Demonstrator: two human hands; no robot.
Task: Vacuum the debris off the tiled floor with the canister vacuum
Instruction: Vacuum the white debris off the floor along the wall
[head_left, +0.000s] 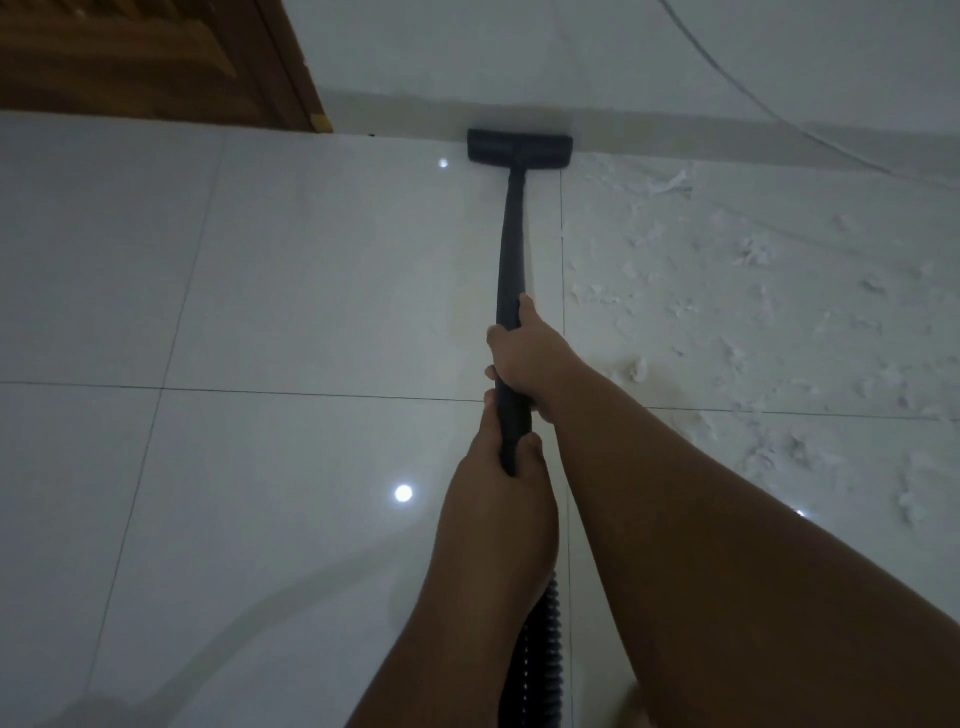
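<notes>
A wooden door (156, 57) is seen at the upper left, and a pale wall (519, 52) with a low skirting (405, 117) runs along the far edge of the tiled floor (260, 286). A thin cable (779, 114) is hung across the wall at the upper right and comes down towards the skirting. Two bright spots of light are reflected in the glossy tiles on the left side.

The debris (753, 322) – white shreds and flakes – is scattered over the tiles to the right of the black wand (511, 249), from the skirting to the right edge of the view. The closest flakes lie just beside the wand. The floor head (519, 147) is set flat on the floor, touching the skirting, with the nearest shreds just to its right.

The wand is held by both hands. The right hand (524, 358) is placed higher, with its fingers wrapped tightly around the tube and the thumb laid along it. The left hand (506, 467) is clamped around the lower end of the wand, just below the right one.

The ribbed hose (540, 649) is mostly hidden between the two forearms and is cut off by the bottom edge. The fingertips of both hands are covered by the wand. The picture is dim, so the small specks at the foot of the door cannot be identified.
</notes>
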